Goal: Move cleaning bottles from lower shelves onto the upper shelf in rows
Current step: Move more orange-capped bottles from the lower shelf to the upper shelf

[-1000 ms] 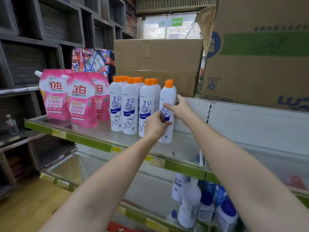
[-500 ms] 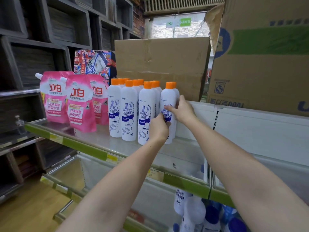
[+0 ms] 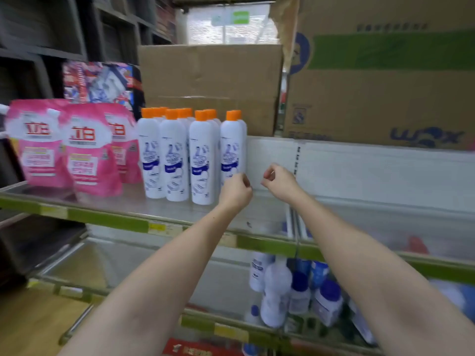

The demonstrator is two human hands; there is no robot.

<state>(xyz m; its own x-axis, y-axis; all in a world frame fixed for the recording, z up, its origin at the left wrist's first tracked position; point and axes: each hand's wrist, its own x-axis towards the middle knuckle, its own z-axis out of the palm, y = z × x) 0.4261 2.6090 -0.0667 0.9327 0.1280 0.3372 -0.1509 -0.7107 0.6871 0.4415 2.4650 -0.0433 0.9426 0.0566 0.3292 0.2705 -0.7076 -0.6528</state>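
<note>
Head view. We have both hands up at the upper shelf (image 3: 108,219), neither holding anything. Our left hand (image 3: 235,192) has its fingers curled loosely, knuckles just beside the lower body of the rightmost orange-capped bottle (image 3: 231,152); contact is too blurred to call. Our right hand (image 3: 279,182) hangs apart to the right of it, fingers likewise loosely curled, empty.

The orange-capped bottles (image 3: 189,155) stand upright up and left of our fingers, long axis vertical, four columns across with more behind. Bare shelf lies right of our right hand.

The relation that matters for us: the stock still to move, the blue-capped bottles (image 3: 299,295), sits well below both hands on the lower shelf (image 3: 232,331), under the right forearm. Some stand upright, and a larger white bottle (image 3: 275,291) leans among them. We judge the right hand nearer, so a downward reach falls to it.

Containers: pink refill pouches (image 3: 90,152) stand left of the bottles. Cardboard boxes (image 3: 210,86) sit behind and above, closed; contents unseen.
</note>
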